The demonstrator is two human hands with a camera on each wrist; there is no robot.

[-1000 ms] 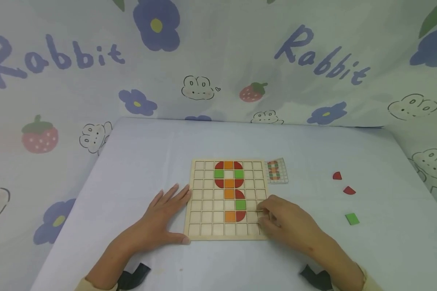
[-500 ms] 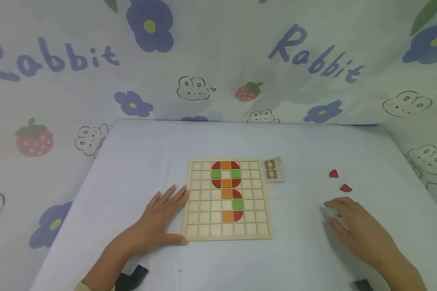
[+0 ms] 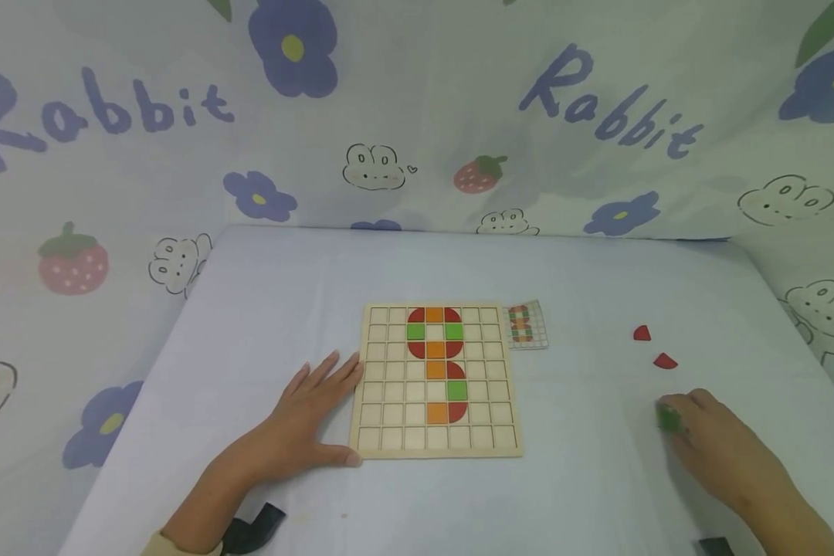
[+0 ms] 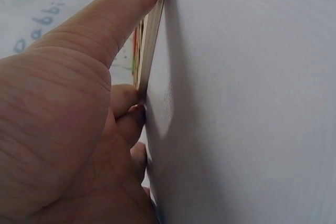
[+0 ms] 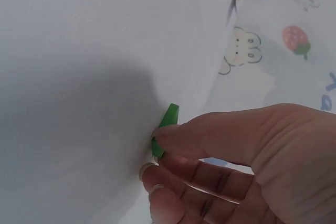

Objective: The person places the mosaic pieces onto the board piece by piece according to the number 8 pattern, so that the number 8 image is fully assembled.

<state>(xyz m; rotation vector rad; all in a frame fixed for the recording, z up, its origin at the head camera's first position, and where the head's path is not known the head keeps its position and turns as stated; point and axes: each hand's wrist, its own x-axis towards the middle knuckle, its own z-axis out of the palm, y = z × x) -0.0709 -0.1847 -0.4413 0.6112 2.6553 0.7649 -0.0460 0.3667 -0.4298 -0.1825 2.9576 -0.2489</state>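
A green square tile is pinched between the thumb and fingers of my right hand, at the right of the table. The right wrist view shows the same green tile tilted on its edge, close over the cloth. My left hand lies spread along the left side of a wooden grid board, with fingertips and thumb at its edge. In the left wrist view, the thumb reaches the board's side. Red rounded, orange square and green square tiles fill several cells in the board's middle columns.
Two red quarter-round tiles, a farther one and a nearer one, lie beyond my right hand. A small pattern card sits against the board's upper right edge. A printed rabbit-and-flower curtain hangs behind the white table.
My right hand has left the board's right edge and moved right to the green square tile, which it now pinches. The left hand stays at the board.
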